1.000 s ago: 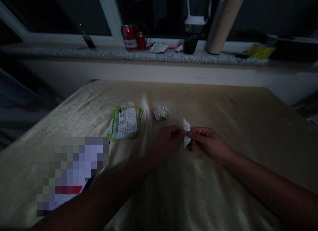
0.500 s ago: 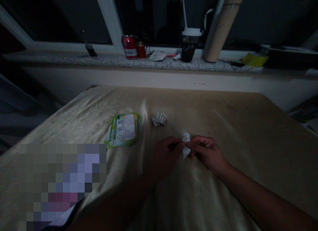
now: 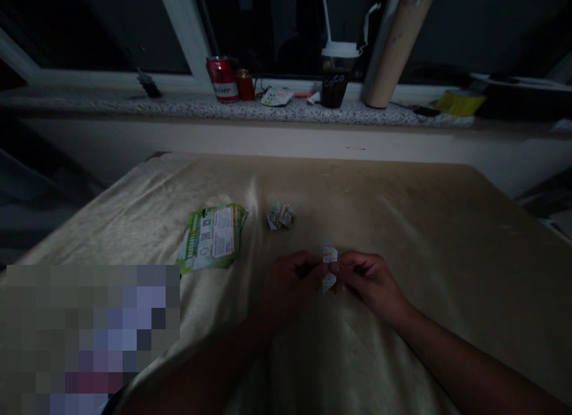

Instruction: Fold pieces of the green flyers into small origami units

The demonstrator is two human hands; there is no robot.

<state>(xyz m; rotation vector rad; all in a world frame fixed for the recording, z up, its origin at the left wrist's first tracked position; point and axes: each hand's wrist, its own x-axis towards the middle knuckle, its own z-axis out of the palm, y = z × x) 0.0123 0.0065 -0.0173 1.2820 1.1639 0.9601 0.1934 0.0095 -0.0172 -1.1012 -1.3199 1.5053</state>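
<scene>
Between my two hands is a small folded piece of printed paper (image 3: 329,254), white with orange and dark lettering and slanted ends. My left hand (image 3: 292,284) pinches its left side, thumb at the middle. From the right, my right hand (image 3: 369,278) pinches the same paper, its thumb close to the left one. The fingertips behind the paper are hidden. Beyond my left hand lies a small folded-paper piece (image 3: 280,216) with several points. A stack of green and white printed sheets (image 3: 212,239) rests farther left on the cloth.
A shiny beige cloth covers the table (image 3: 402,206). Along the granite windowsill (image 3: 179,107) stand a red can (image 3: 222,80), a smaller red container (image 3: 245,85), a lidded dark cup (image 3: 334,81) with a straw and a leaning cardboard tube (image 3: 397,52). A blurred-out patch covers the lower left.
The paper between my hands looks shorter and its upper point is less distinct. Both hands keep their pinch. The whole view has shifted slightly.
</scene>
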